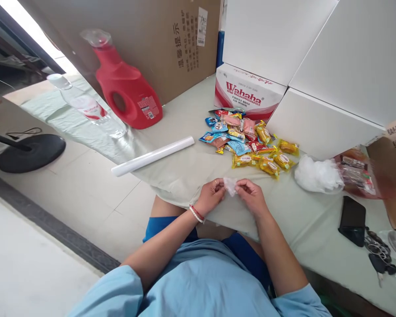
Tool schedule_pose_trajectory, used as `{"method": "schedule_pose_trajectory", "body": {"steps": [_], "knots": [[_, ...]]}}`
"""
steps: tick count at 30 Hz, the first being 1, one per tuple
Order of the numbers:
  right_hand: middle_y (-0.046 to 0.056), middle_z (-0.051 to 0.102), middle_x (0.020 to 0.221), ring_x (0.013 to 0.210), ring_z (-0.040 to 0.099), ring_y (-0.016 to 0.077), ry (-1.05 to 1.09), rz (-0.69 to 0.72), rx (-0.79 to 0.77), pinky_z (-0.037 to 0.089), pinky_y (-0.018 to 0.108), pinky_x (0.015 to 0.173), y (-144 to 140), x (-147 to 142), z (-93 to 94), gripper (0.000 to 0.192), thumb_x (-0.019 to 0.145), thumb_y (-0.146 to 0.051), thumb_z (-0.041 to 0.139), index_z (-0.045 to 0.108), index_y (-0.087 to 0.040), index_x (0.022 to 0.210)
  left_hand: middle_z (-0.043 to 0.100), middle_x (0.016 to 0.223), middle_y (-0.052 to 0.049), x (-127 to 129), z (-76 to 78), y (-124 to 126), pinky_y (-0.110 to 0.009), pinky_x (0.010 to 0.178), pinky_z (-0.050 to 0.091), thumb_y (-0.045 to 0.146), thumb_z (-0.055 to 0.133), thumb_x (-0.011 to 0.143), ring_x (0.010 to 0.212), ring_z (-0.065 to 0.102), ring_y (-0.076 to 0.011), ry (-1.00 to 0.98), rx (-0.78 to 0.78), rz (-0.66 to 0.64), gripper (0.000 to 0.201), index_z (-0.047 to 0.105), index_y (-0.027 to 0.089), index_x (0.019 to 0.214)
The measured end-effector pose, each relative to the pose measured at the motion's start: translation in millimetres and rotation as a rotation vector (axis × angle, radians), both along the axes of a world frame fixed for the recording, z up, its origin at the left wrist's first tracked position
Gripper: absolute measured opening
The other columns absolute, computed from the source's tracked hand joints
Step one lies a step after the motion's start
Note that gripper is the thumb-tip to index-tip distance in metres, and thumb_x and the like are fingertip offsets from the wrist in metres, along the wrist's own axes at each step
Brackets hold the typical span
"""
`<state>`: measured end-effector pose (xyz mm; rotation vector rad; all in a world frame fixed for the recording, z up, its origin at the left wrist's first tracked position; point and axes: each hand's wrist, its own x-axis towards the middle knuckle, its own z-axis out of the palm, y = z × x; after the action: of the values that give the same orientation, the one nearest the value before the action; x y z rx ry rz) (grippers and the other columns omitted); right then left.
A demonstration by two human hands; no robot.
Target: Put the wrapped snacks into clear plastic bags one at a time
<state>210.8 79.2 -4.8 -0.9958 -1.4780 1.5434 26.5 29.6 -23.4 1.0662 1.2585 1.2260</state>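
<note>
Your left hand (212,192) and right hand (250,192) both pinch one small clear plastic bag (230,185), unopened and empty. The snack packets (247,141) lie unbagged on the far worktop (185,167).

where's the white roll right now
In the head view the white roll lies on the table's left part, in front of the red detergent bottle, left of the snack pile.

Thin clear plastic bag (230,186), crinkly, pinched btw left hand (211,193) & right hand (251,196). Tablecloth (185,167) was matt pale cloth, smooth. Snack packets (247,141) glossy foil/plastic. Detergent jug (127,88) shiny red plastic. Roll (152,156) smooth white plastic film. Boxes (247,90) printed cardboard. Phone (352,220) matt black.
</note>
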Motion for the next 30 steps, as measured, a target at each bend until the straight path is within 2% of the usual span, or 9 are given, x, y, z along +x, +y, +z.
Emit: {"method": "schedule_pose_trajectory", "body": {"steps": [4,8,9,11,14,18,22,25,30], "knots": [[-0.005,0.054,0.070,0.052,0.034,0.0083,0.172,-0.156,-0.172,0.030,0.024,0.048,5,1,2.1,0.032,0.071,-0.047,0.088,0.069,-0.024,0.083,0.068,0.083,-0.002,1,3.4,-1,-0.024,0.057,0.042,0.042,0.072,0.083,0.056,0.053,-0.0093,-0.116,-0.019,0.051,0.039,0.066,0.016,0.111],[-0.005,0.052,0.069,0.051,0.032,0.0075,0.203,-0.132,-0.207,0.027,0.023,0.045,6,-1,3.9,0.035,0.071,-0.048,0.088,0.066,-0.023,0.080,0.065,0.117,-0.009,7,6.8,-8,-0.023,0.063,0.048,0.040,0.089,0.068,0.081,0.061,-0.0134,-0.091,0.068,0.108,0.062,0.060,0.020,0.119],[-0.005,0.051,0.067,0.051,0.033,0.0076,0.191,-0.110,-0.214,0.026,0.023,0.045,5,-1,4.0,0.035,0.071,-0.048,0.088,0.065,-0.023,0.080,0.065,0.116,-0.008,8,6.5,-8,-0.023,0.063,0.048,0.038,0.091,0.064,0.085,0.062,-0.0148,-0.065,0.064,0.100,0.062,0.062,0.020,0.116],[-0.006,0.048,0.064,0.050,0.031,0.0073,0.183,-0.081,-0.247,0.025,0.022,0.044,5,0,4.2,0.036,0.071,-0.049,0.088,0.065,-0.023,0.080,0.067,0.099,-0.005,8,5.3,-7,-0.023,0.063,0.047,0.037,0.088,0.067,0.082,0.061,-0.0151,-0.039,0.028,0.107,0.048,0.066,0.018,0.105],[-0.008,0.044,0.064,0.048,0.026,0.0060,0.225,-0.106,-0.290,0.024,0.021,0.042,7,3,5.8,0.036,0.070,-0.047,0.089,0.064,-0.024,0.082,0.065,0.077,0.001,2,4.7,-1,-0.024,0.061,0.047,0.036,0.079,0.075,0.067,0.058,-0.0122,-0.188,-0.022,0.184,0.029,0.066,0.018,0.092],[-0.007,0.045,0.069,0.049,0.027,0.0050,0.291,-0.108,-0.315,0.026,0.020,0.043,9,3,9.2,0.035,0.069,-0.044,0.090,0.066,-0.024,0.083,0.067,0.082,0.001,-13,9.4,3,-0.025,0.069,0.054,0.031,0.084,0.067,0.072,0.063,-0.0113,-0.537,-0.066,0.233,0.033,0.064,0.018,0.089],[-0.007,0.046,0.067,0.050,0.028,0.0054,0.288,-0.052,-0.338,0.027,0.021,0.044,8,-1,9.6,0.032,0.069,-0.042,0.090,0.068,-0.024,0.084,0.067,0.078,0.001,-22,13.1,1,-0.030,0.079,0.058,0.031,0.083,0.069,0.074,0.066,-0.0120,-0.749,-0.136,0.182,0.033,0.060,0.018,0.089],[-0.007,0.044,0.066,0.049,0.027,0.0059,0.274,-0.044,-0.328,0.027,0.021,0.043,8,-2,8.4,0.031,0.070,-0.042,0.089,0.068,-0.024,0.083,0.068,0.078,0.001,-22,13.0,0,-0.029,0.075,0.057,0.033,0.084,0.068,0.074,0.068,-0.0128,-0.746,-0.167,0.164,0.036,0.057,0.018,0.087],[-0.007,0.042,0.066,0.049,0.025,0.0067,0.253,-0.128,-0.259,0.026,0.021,0.043,13,3,5.9,0.030,0.073,-0.043,0.087,0.066,-0.025,0.084,0.061,0.065,0.005,-18,14.8,0,-0.019,0.055,0.044,0.040,0.084,0.071,0.056,0.057,-0.0072,-0.514,-0.161,0.208,0.037,0.057,0.019,0.084]]}}
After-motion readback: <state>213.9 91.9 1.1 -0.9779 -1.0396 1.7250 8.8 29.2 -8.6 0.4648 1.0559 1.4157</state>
